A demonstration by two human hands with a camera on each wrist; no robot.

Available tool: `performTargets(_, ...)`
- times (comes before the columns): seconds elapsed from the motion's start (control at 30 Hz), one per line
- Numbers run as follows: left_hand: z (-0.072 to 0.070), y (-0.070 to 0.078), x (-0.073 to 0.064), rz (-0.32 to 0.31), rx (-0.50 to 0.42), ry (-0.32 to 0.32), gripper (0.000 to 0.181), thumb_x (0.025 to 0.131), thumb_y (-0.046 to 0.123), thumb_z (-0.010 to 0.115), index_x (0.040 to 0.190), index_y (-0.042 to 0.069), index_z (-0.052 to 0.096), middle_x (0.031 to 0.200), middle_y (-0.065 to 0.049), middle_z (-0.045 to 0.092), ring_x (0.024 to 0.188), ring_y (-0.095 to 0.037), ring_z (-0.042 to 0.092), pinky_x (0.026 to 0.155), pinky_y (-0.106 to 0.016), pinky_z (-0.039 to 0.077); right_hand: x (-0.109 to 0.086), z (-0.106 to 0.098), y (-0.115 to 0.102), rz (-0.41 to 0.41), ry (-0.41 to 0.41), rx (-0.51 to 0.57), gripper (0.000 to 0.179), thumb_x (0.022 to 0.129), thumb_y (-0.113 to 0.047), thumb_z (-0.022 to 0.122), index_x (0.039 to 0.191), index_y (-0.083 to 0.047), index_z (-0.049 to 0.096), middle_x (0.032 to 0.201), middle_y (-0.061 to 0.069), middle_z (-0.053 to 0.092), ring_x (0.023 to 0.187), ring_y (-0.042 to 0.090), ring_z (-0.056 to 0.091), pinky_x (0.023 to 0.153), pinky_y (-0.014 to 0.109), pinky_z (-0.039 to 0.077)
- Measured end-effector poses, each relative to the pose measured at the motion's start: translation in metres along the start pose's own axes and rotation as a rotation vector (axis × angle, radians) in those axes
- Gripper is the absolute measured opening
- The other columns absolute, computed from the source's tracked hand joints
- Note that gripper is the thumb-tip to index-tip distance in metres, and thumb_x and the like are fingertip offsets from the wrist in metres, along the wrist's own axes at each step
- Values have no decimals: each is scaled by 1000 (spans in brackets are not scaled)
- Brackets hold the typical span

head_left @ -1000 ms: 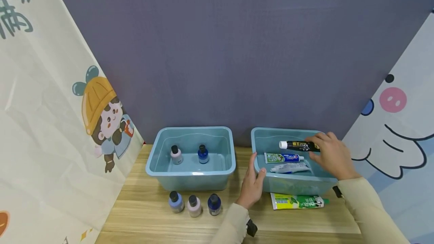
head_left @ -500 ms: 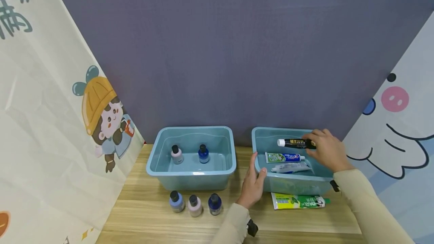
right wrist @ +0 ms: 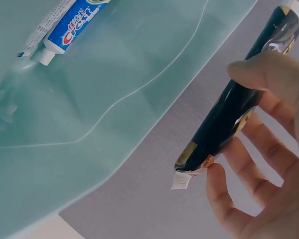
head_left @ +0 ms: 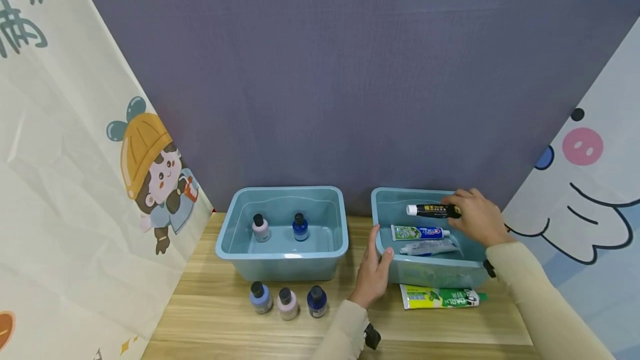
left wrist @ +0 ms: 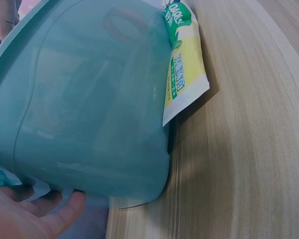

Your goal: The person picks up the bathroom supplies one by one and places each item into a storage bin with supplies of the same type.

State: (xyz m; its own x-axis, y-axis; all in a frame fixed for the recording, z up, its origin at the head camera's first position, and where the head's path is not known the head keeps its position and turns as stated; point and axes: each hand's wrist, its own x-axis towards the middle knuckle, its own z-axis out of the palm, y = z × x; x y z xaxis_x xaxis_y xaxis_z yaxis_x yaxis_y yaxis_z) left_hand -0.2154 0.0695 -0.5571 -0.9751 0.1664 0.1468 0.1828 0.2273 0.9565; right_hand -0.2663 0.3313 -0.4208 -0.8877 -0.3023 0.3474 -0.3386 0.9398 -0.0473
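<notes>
My right hand (head_left: 479, 216) holds a black toothpaste tube (head_left: 433, 211) with a white cap, level above the right blue bin (head_left: 435, 272). In the right wrist view, thumb and fingers pinch this tube (right wrist: 222, 119) beyond the bin's rim line. Inside the bin lie a blue-green Crest toothpaste tube (head_left: 420, 233) and a whitish toothpaste tube (head_left: 429, 247). My left hand (head_left: 371, 276) rests against the bin's front left corner, fingers fairly straight along its side and thumb at the front. A yellow-green Darlie toothpaste tube (head_left: 442, 297) lies on the table before the bin.
The left blue bin (head_left: 281, 265) contains a pink bottle (head_left: 260, 230) and a blue bottle (head_left: 300, 229). Before it stand a light blue bottle (head_left: 260, 300), a pale pink bottle (head_left: 287, 306) and a dark blue bottle (head_left: 316, 303). A grey partition (head_left: 320, 82) rises behind both bins.
My right hand has moved a little left and farther back, carrying the black toothpaste tube over the right bin. The left hand stays at the bin's corner.
</notes>
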Motion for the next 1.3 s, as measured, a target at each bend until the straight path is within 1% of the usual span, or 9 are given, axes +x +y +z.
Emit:
performTargets(0.1, 0, 0, 0, -5, -1, 0, 59, 107, 55, 37, 157, 57, 7, 168, 3, 29, 149, -27, 40, 117, -57, 37, 2, 2, 1, -3, -9, -2, 43, 79, -17, 85, 120, -9, 74, 117, 17, 69, 101, 37, 58, 64, 55, 56)
performTargets(0.33, 1, -1, 0, -12, -1, 4, 58, 107, 55, 37, 157, 58, 7, 168, 4, 29, 149, -28, 40, 116, -58, 37, 7, 5, 2, 8, -59, -11, 43, 81, -17, 85, 122, -10, 74, 125, 20, 67, 108, 41, 58, 76, 62, 55)
performTargets(0.53, 1, -2, 0, -7, 5, 5, 58, 107, 57, 36, 157, 57, 7, 168, 3, 28, 148, -28, 40, 116, -58, 37, 11, 6, -1, 18, -99, 14, 42, 82, -14, 84, 122, -9, 74, 124, 20, 67, 107, 41, 58, 77, 62, 55)
performTargets(0.73, 1, -2, 1, 2, 7, 1, 59, 107, 57, 36, 158, 56, 6, 168, 3, 28, 148, -29, 40, 116, -58, 38, 15, 11, 0, 30, -137, 26, 42, 83, -15, 84, 123, -10, 74, 131, 23, 65, 116, 46, 57, 82, 62, 54)
performTargets(0.87, 0, -1, 1, 2, 7, 2, 59, 108, 54, 37, 158, 56, 7, 168, 3, 28, 148, -28, 40, 116, -58, 38, 17, 16, 0, 37, -155, 30, 40, 83, -15, 84, 121, -12, 74, 131, 22, 65, 115, 46, 58, 80, 61, 55)
performTargets(1.0, 0, -1, 1, -3, 5, 1, 58, 108, 55, 37, 157, 57, 7, 168, 3, 28, 148, -28, 41, 116, -57, 38, 20, 18, 1, 48, -180, 24, 38, 83, -14, 83, 120, -13, 75, 131, 21, 66, 113, 45, 58, 78, 61, 55)
performTargets(1.17, 0, -1, 1, -4, 9, 4, 58, 107, 56, 37, 157, 57, 7, 168, 3, 29, 147, -29, 42, 115, -58, 39, 24, 19, 1, 62, -216, 22, 39, 83, -12, 81, 121, -13, 75, 136, 23, 63, 116, 48, 57, 78, 62, 55)
performTargets(1.3, 1, -1, 1, -2, 16, 6, 58, 107, 56, 36, 157, 57, 7, 168, 4, 29, 146, -29, 43, 114, -58, 40, 26, 21, 3, 63, -224, 25, 38, 82, -11, 82, 120, -13, 76, 134, 23, 65, 115, 48, 58, 79, 61, 55)
